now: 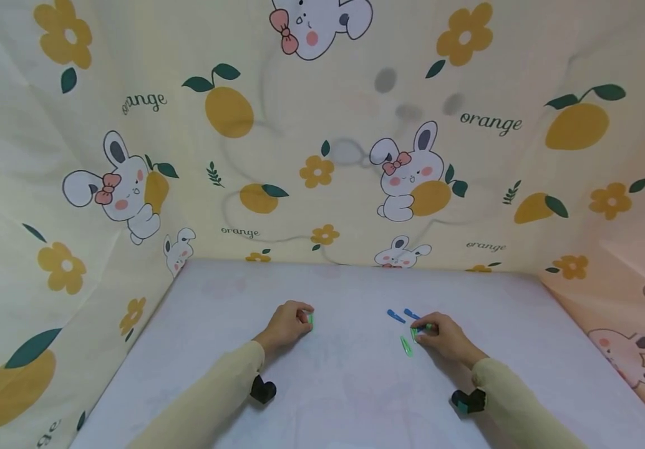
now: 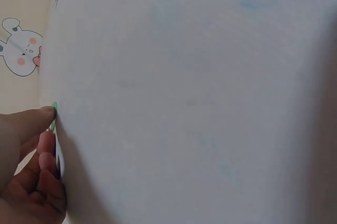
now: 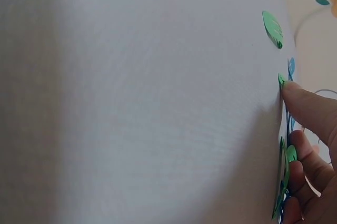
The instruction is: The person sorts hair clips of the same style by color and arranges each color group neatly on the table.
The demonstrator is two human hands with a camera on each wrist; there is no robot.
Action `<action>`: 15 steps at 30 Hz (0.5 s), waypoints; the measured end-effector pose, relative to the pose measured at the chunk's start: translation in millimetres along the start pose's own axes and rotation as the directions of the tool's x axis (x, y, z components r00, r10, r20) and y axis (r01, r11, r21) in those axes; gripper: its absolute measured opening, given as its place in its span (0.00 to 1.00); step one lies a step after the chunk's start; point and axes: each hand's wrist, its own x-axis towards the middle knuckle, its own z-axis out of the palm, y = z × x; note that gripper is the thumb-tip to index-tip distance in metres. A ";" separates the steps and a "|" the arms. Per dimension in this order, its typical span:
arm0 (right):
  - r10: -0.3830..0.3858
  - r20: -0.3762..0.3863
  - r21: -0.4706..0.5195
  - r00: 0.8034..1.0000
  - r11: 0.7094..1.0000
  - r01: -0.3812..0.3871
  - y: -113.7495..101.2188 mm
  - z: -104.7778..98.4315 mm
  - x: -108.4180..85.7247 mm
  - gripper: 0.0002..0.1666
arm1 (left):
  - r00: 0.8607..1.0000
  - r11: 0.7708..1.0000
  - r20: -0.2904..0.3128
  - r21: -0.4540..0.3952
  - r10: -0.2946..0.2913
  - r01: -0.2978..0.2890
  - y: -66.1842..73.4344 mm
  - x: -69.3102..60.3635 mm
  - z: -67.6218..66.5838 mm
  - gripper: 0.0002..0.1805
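Note:
At left of centre, my left hand pinches a green snap hair clip between thumb and fingers, low over the table. In the left wrist view the green tip of that clip shows beyond the thumb. To the right, my right hand is down among several clips, its thumb and fingertips on a green hair clip. Another green hair clip lies just in front of these fingertips. Two blue hair clips lie beyond them, one partly hidden. More green shows by the right fingers.
The pale table reaches back to a hanging cloth printed with rabbits and oranges, which also encloses both sides. Dark wrist-worn devices sit at both sleeves.

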 end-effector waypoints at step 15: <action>-0.003 0.004 -0.003 1.000 1.000 0.004 -2.0 0.0 -0.4 0.15 | 0.993 0.997 0.118 0.071 0.023 -0.032 -0.2 0.7 -12.6 0.20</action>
